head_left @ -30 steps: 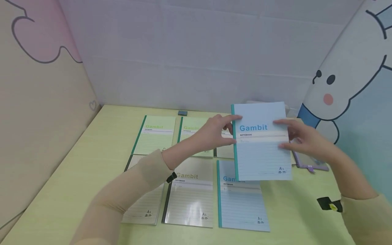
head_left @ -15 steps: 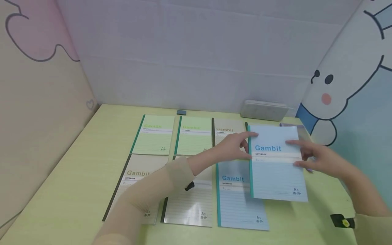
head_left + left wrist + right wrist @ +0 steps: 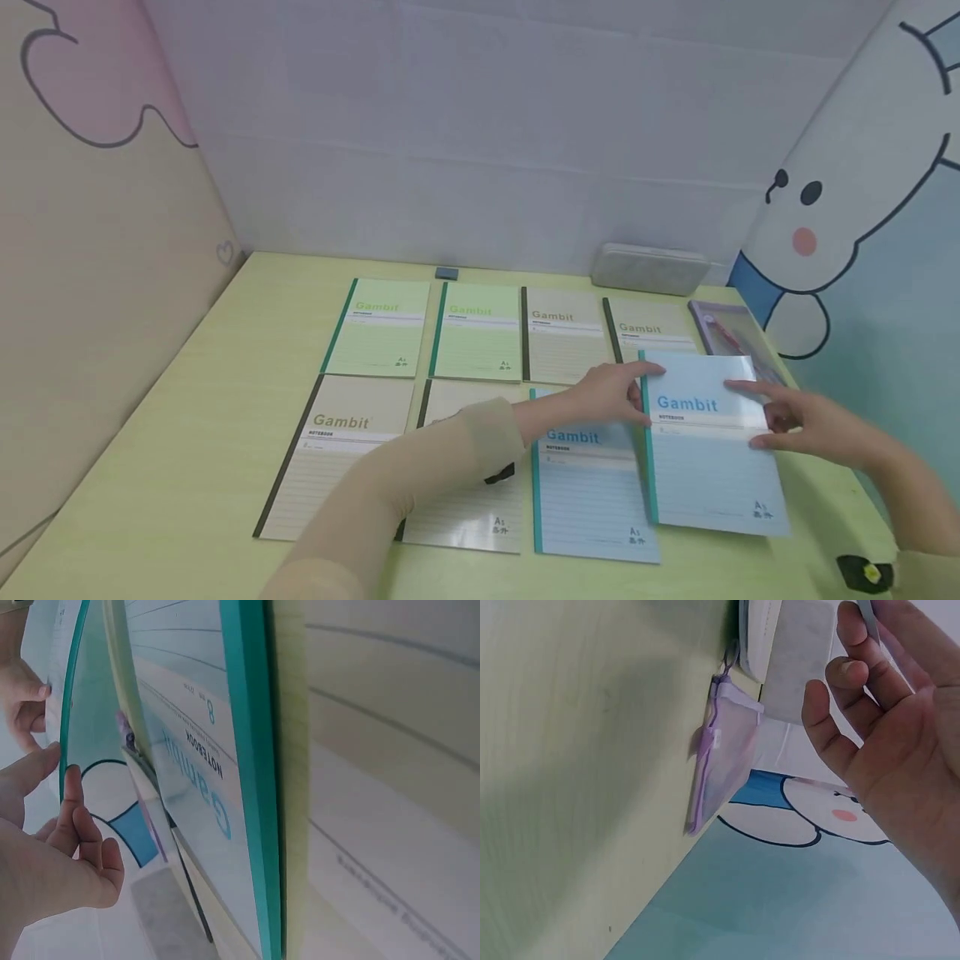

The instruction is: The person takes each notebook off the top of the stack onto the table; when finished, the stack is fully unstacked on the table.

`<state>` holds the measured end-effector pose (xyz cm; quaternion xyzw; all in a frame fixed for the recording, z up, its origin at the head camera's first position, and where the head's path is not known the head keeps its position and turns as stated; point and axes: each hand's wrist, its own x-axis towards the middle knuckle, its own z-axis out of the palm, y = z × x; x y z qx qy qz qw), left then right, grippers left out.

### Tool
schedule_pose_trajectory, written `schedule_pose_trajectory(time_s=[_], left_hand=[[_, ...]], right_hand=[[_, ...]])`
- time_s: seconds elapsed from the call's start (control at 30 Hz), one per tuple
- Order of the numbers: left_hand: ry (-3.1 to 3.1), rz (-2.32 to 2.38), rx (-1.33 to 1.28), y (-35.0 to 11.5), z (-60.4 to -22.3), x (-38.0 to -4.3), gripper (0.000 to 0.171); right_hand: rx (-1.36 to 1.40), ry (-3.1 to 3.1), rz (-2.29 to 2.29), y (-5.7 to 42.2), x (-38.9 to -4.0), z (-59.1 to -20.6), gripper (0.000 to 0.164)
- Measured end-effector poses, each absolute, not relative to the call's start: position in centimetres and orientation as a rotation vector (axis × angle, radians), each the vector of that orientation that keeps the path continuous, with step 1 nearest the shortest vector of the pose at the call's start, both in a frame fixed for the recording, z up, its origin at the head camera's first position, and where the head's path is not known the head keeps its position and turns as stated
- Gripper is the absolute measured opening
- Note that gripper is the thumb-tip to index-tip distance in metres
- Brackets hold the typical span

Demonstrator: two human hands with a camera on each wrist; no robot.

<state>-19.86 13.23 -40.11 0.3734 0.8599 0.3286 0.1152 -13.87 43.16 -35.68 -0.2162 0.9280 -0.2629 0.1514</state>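
A blue Gambit notebook [image 3: 716, 479] with a teal spine is held above the table at the right, tilted a little. My left hand [image 3: 609, 393] pinches its spine edge between thumb and finger. On the opposite edge, the thumb and index finger of my right hand [image 3: 821, 425] grip it. In the right wrist view, only a thin edge of this notebook [image 3: 868, 619] shows between the fingers. Another blue notebook [image 3: 592, 508] lies flat on the table just left of the held one. Behind the held one lies a beige notebook [image 3: 648, 329], its lower part hidden.
Green notebooks [image 3: 378, 346] and beige notebooks [image 3: 566, 354] lie in two rows on the table [image 3: 187, 433]. Toward the back right are a grey case [image 3: 651, 269] and a purple-edged clear pouch [image 3: 738, 325]. A small dark blue block [image 3: 447, 273] sits at the back edge.
Both hands have carried the blue notebook to the right and down, nearer the table. The grey case, the pouch and the back-row beige notebooks have come into fuller view.
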Motion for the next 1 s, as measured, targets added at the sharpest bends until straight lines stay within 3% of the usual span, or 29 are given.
schedule_pose_trajectory(time_s=[0.5,1.0], left_hand=[[2.555,0.755,0.992,15.2,-42.4,-17.5,0.066],[2.561,0.602,0.957,15.6,-42.5,-17.0,0.063]], right_hand=[[-0.602,2.422,-0.876,44.9,-13.5,-40.4,0.066],[-0.625,2.294,-0.881,45.3,-13.4,-40.8,0.07]])
